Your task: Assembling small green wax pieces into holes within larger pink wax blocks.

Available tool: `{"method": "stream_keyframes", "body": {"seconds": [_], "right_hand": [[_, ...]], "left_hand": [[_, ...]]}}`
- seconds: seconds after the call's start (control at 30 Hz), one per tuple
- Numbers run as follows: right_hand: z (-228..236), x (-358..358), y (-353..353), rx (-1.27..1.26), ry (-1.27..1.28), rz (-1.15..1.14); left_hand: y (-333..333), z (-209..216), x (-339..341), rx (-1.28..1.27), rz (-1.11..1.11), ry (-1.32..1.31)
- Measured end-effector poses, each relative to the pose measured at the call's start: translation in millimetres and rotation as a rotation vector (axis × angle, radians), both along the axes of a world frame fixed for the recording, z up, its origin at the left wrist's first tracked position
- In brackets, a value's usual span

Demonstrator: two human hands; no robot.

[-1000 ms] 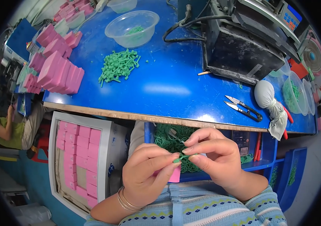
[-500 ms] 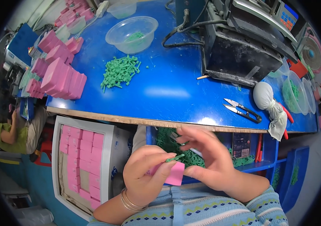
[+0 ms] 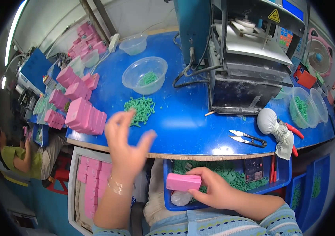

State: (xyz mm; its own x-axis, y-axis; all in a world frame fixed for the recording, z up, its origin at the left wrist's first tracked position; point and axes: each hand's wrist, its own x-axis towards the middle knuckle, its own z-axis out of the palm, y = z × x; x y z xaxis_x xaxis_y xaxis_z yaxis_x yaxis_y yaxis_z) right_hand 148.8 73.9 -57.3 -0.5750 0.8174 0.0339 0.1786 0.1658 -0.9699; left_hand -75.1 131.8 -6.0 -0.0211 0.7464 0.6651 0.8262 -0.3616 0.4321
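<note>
My right hand point(image 3: 216, 189) grips a pink block point(image 3: 183, 182) with a seam along its long side, above the open blue drawer point(image 3: 167, 198) at the table's front edge. My left hand point(image 3: 126, 147), slightly blurred, is raised over the table's front edge with thumb and fingers apart; I see nothing in it. Its fingertips reach the near side of a heap of small green rod-like pieces with knobbed ends point(image 3: 146, 112). Behind the heap, a clear plastic bowl point(image 3: 151, 63) holds more green pieces. Green strands point(image 3: 230, 179) fill much of the drawer.
Pink blocks point(image 3: 81, 116) stack at the left. A black press-like machine point(image 3: 242, 92) stands at back right. Thread snips point(image 3: 250, 138), a cloth-wrapped bundle point(image 3: 268, 122) and red-handled pliers point(image 3: 294, 131) lie before it. A box of pink blocks point(image 3: 73, 192) sits lower left; a person point(image 3: 18, 157) sits beyond.
My left hand has left the pink block, where it held a small green piece, and moved up to the heap. The block stays in my right hand. The view has tilted upward.
</note>
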Motion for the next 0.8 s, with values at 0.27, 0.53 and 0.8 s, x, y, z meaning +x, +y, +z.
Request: {"method": "stream_keyframes", "body": {"seconds": [0.27, 0.53, 0.8], "right_hand": [[23, 15, 14, 0.392, 0.099, -0.065], [25, 24, 11, 0.476, 0.158, -0.09], [32, 29, 8, 0.413, 0.103, -0.242]], "left_hand": [[-60, -9, 43, -0.278, -0.606, -0.116], [-74, -13, 59, -0.211, -0.459, -0.267], [-75, -10, 73, -0.145, -0.485, 0.06]]}}
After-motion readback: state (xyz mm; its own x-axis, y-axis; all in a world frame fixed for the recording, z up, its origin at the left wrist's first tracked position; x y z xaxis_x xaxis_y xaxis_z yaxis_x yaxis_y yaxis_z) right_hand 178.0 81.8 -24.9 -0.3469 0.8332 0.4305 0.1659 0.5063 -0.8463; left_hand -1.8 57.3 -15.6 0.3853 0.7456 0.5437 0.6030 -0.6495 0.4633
